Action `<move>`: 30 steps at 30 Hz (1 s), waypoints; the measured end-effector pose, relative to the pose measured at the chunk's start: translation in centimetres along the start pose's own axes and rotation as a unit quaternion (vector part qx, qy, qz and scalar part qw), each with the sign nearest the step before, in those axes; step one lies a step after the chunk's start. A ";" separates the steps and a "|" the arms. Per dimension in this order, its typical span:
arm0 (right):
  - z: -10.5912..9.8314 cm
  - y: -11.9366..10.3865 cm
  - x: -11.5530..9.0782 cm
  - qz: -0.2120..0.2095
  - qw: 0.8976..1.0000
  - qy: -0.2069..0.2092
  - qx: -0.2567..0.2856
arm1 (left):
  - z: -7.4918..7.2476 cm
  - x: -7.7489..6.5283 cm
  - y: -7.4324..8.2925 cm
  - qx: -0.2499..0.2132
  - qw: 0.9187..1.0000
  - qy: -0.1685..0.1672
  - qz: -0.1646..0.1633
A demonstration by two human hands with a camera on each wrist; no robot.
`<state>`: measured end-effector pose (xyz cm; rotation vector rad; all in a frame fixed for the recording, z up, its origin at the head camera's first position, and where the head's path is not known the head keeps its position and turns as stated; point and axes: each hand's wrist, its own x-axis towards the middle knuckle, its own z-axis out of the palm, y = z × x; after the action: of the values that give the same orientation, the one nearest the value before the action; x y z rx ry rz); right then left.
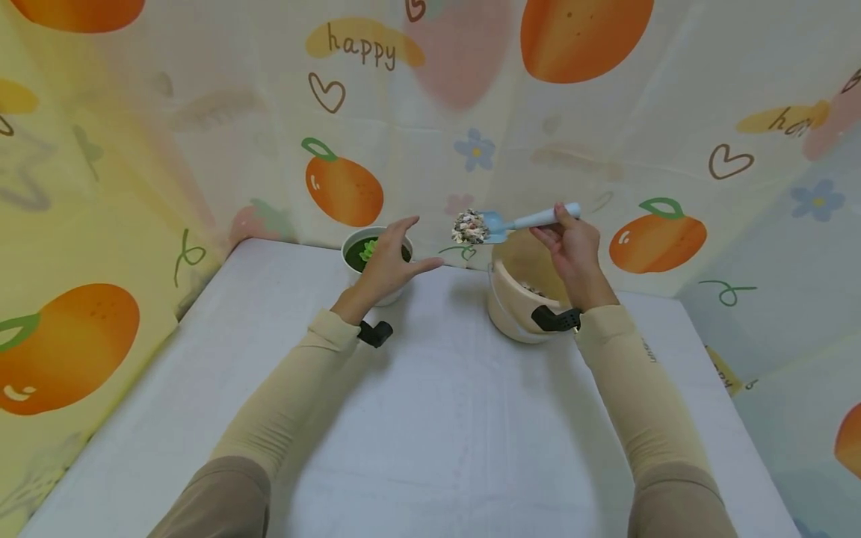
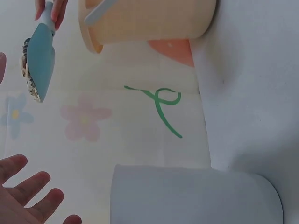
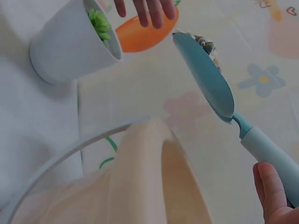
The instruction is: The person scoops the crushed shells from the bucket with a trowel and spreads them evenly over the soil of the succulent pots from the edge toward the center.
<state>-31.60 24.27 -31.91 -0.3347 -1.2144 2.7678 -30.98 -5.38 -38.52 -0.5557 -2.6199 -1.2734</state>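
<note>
My right hand (image 1: 574,250) grips the pale handle of a small blue trowel (image 3: 205,74), held level above the bucket's left side. Small multicoloured pebbles (image 1: 470,226) are heaped on its blade. Below the hand stands a cream bucket (image 1: 518,314) with some pebbles inside; its wire-like pale handle hangs at the side. My left hand (image 1: 383,267) is raised beside a white pot (image 3: 70,46), fingers spread and holding nothing. In the pot a green succulent (image 3: 99,25) shows above a dark surface, partly hidden by the left hand in the head view.
A white-covered table (image 1: 444,418) carries the pot and bucket near its back edge. Behind it hangs a printed cloth (image 1: 430,149) with oranges, flowers and hearts. The bucket stands to the right of the pot, with a gap between them.
</note>
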 end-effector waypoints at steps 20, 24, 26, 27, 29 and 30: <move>2.9 3.8 1.0 0.005 0.999 0.031 -0.034 | -2.3 -0.8 -3.1 -0.016 0.999 0.031 -0.030; 3.5 4.7 1.1 0.002 0.998 0.033 -0.046 | -2.8 -1.0 -3.5 -0.015 0.999 0.032 -0.036; 3.7 5.2 1.2 -0.001 0.998 0.031 -0.047 | -3.1 -1.1 -3.7 -0.013 0.999 0.031 -0.042; 3.8 5.4 1.2 -0.002 0.998 0.030 -0.047 | -3.2 -1.2 -3.9 -0.011 0.998 0.031 -0.044; 4.0 5.8 1.2 -0.002 0.999 0.029 -0.044 | -3.4 -1.3 -4.2 -0.007 0.998 0.033 -0.046; 4.1 6.0 1.2 -0.002 0.999 0.027 -0.047 | -3.5 -1.3 -4.3 -0.006 0.998 0.032 -0.047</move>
<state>-33.83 17.49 -33.78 -0.4115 -1.3342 2.6848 -31.54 -10.87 -39.88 -0.3909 -2.6147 -1.3103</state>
